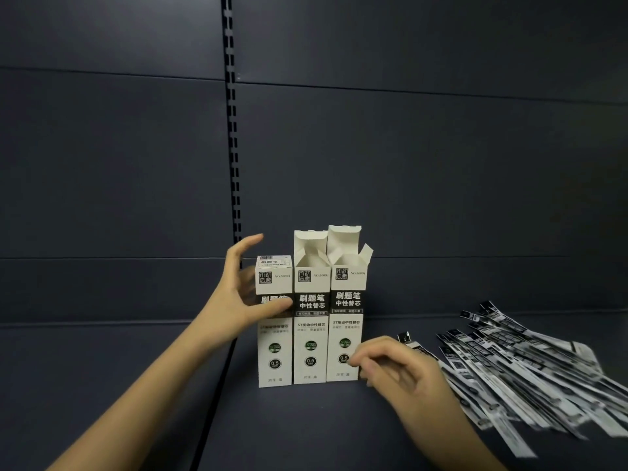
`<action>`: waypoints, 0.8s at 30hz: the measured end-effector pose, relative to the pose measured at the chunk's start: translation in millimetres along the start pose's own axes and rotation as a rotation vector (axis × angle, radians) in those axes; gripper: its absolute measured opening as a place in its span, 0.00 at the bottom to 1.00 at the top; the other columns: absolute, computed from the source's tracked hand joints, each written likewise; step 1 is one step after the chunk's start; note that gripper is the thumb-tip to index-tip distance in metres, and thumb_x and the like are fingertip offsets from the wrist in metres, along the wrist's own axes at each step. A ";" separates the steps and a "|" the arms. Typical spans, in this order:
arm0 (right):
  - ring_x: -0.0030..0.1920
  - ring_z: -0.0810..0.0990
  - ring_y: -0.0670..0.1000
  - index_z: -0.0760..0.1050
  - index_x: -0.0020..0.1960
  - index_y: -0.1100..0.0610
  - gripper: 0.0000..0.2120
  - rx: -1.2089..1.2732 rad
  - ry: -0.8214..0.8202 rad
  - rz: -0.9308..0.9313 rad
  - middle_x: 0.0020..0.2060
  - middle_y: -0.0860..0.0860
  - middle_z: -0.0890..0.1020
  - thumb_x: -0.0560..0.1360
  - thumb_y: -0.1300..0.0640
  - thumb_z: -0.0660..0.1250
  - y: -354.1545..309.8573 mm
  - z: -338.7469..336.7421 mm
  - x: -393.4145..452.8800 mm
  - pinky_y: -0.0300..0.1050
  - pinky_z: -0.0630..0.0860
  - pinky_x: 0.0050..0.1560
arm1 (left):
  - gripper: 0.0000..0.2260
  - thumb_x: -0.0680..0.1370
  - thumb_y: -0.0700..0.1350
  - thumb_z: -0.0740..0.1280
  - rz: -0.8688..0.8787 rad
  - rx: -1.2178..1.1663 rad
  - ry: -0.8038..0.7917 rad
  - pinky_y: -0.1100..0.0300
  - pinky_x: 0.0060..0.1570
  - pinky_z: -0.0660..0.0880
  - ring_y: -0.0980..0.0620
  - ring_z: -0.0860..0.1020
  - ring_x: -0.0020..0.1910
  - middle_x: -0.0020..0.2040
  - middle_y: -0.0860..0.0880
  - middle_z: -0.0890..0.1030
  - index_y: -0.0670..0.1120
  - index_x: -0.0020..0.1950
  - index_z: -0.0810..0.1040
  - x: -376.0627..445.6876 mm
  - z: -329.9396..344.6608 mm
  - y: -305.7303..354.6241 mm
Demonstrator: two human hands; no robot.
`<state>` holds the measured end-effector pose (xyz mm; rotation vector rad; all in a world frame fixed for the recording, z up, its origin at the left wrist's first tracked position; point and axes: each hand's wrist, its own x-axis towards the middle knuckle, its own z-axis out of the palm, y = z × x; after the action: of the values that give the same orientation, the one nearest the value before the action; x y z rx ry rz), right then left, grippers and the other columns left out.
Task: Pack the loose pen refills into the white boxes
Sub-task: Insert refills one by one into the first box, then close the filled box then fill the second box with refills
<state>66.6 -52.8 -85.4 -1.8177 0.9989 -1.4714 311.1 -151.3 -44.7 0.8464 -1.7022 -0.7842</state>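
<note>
While upright — left hand [238, 297] on closed box [274, 321]

Three tall white boxes with black bands and printed labels stand upright, side by side and touching, near the back of the dark shelf: the left box [274, 321] has its top closed, while the middle box [311, 321] and the right box [346, 317] have their top flaps open and raised. The loose pen refills [516, 368], each in a black-and-white printed sleeve, lie in a fanned, overlapping heap toward the shelf's right edge, apart from the boxes.
</note>
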 end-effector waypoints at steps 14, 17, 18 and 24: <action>0.37 0.80 0.49 0.83 0.39 0.44 0.20 -0.020 0.076 0.029 0.42 0.48 0.84 0.76 0.69 0.66 -10.5 -26.9 -12.7 0.43 0.76 0.42 | 0.45 0.57 0.64 0.79 -0.128 0.331 -0.258 0.59 0.59 0.75 0.61 0.82 0.52 0.51 0.57 0.85 0.56 0.71 0.67 54.0 -12.7 52.0; 0.37 0.80 0.48 0.84 0.39 0.45 0.20 -0.029 0.092 0.025 0.42 0.50 0.84 0.76 0.70 0.66 -12.1 -32.1 -18.2 0.40 0.77 0.42 | 0.40 0.64 0.54 0.80 -0.115 0.416 -0.300 0.62 0.57 0.75 0.62 0.82 0.51 0.51 0.58 0.85 0.57 0.72 0.66 55.8 -9.5 56.6; 0.38 0.81 0.47 0.84 0.39 0.46 0.21 -0.023 0.096 0.025 0.43 0.51 0.84 0.76 0.70 0.66 -12.6 -33.5 -19.8 0.38 0.77 0.42 | 0.39 0.64 0.53 0.81 -0.107 0.440 -0.311 0.61 0.58 0.76 0.61 0.82 0.52 0.51 0.57 0.85 0.58 0.71 0.67 56.0 -8.3 56.9; 0.38 0.81 0.46 0.84 0.38 0.45 0.22 -0.035 0.111 0.040 0.43 0.53 0.84 0.75 0.71 0.66 -14.3 -35.5 -27.5 0.36 0.77 0.43 | 0.37 0.63 0.53 0.82 -0.039 0.539 -0.281 0.56 0.62 0.75 0.59 0.80 0.55 0.51 0.57 0.84 0.61 0.68 0.69 55.7 -1.8 55.7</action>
<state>31.7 -21.5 -80.7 -1.7459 1.1152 -1.5537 291.6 -168.1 29.8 1.1753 -2.2027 -0.4851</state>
